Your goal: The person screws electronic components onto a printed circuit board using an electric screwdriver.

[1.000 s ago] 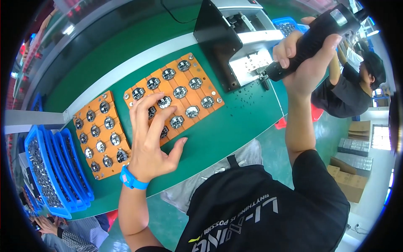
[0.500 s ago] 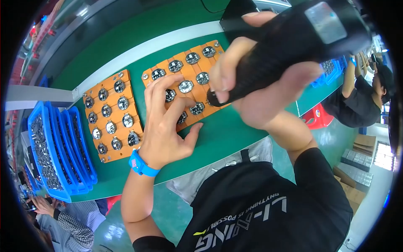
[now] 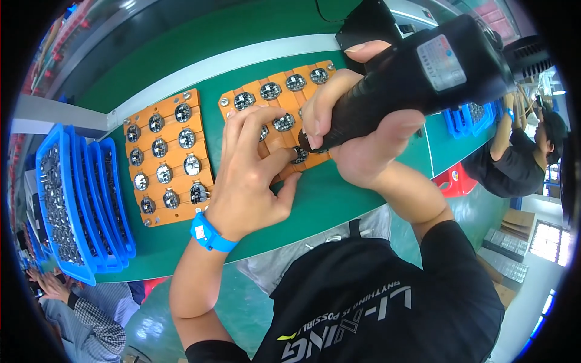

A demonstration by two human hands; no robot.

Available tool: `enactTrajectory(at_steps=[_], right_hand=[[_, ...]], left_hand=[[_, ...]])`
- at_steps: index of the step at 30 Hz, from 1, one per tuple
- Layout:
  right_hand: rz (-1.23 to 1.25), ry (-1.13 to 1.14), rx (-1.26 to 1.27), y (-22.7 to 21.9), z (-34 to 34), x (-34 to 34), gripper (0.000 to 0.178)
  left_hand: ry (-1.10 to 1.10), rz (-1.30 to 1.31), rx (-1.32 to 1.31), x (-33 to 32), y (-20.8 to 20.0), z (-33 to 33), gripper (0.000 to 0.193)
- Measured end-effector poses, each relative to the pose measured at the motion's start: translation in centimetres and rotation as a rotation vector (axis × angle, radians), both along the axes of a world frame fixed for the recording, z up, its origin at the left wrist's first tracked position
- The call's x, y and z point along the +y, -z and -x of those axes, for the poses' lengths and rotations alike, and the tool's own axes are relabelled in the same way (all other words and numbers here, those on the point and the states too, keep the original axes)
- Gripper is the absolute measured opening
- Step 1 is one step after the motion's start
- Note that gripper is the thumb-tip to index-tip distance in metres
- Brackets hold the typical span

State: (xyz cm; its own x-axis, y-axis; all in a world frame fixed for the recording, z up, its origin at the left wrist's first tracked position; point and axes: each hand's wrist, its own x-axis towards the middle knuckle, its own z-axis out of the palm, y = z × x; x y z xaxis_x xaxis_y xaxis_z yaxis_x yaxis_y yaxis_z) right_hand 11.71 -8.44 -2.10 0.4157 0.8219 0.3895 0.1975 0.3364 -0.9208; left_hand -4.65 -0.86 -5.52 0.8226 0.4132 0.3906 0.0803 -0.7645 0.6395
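Where the black driver [image 3: 417, 78] meets the near orange jig [image 3: 275, 115], its tip comes down on a round part [image 3: 299, 154] at the jig's front edge, just beside the left fingertips. The right hand [image 3: 357, 130] is wrapped tight around the driver's barrel, thumb on top, holding the tool slanted with its heavy end up and to the right. The left hand [image 3: 251, 175] lies flat on the jig, fingers spread over the parts and pressing down; it grips nothing. A blue wristband [image 3: 209, 233] sits on that wrist.

This jig lies on the green table [image 3: 181, 42], near its front edge, and carries rows of round metal parts. A second orange jig [image 3: 166, 157] lies just to its left, apart from it, with the same parts in rows. Further left, blue trays [image 3: 78, 199] stand stacked at the table's end, filled with small metal pieces. Behind the driver a black machine [image 3: 369, 18] sits at the back of the table.

At the right, another person [image 3: 514, 163] in dark clothes bends over more blue trays [image 3: 469, 118]. Below them is a red stool [image 3: 454, 181]. At the lower left, a checked sleeve [image 3: 91, 320] of a third person shows.
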Motion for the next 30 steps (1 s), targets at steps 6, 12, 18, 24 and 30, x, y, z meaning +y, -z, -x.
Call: enactTrajectory(at_steps=[6, 12, 18, 24, 30], right_hand=[[-0.154, -0.051, 0.116, 0.6, 0.8, 1.4, 0.077], [-0.276, -0.179, 0.199, 1.3, 0.6, 1.7, 0.055], [-0.197, -0.178, 0.358, 0.8, -0.5, 0.2, 0.052], [-0.316, 0.086, 0.327, -5.5, -4.5, -4.5, 0.078], [-0.460, 0.254, 0.311, -7.2, -10.5, -10.3, 0.074]], left_hand=[[-0.029, 0.052, -0.073, -0.4, 0.4, -0.2, 0.020], [-0.009, 0.082, -0.056, -0.5, -0.4, -0.5, 0.019], [-0.188, 0.331, -0.294, -0.5, -2.6, -1.5, 0.023], [-0.119, 0.574, -0.158, -0.3, -6.0, -8.5, 0.036], [-0.254, 0.383, 0.236, 0.3, -10.0, -19.0, 0.061]])
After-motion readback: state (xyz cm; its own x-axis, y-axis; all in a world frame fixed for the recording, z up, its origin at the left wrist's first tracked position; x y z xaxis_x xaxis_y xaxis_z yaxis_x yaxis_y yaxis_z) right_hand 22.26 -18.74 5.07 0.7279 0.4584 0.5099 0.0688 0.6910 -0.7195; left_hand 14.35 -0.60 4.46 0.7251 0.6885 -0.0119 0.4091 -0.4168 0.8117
